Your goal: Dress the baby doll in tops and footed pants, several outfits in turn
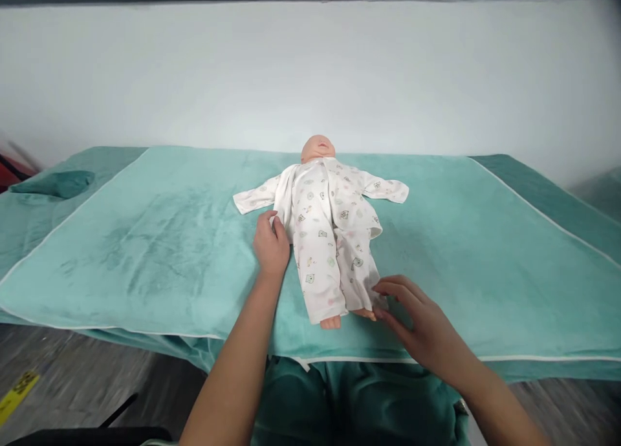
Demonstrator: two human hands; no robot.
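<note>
1. Left hand [272, 242]: thumb and index tip look pinched together on the side edge of the doll's printed white top [352, 200].
2. Right hand [420, 326]: thumb and fingertips sit apart around the cuff of the matching trousers [317, 271], cloth showing in the gap. Honestly can't tell if it's gripping.
3. The baby doll [319, 147] is on its back, mid-mat between both hands, head at the far side, sleeves spread wide, toes poking out of the cuffs toward the person.
4. Underneath: a teal plush mat [485, 252] with white piping.
5. Behind that, a plain white wall [310, 71].
6. Down low, a grey floor [92, 368] with a yellow label [18, 397] at left.
</note>
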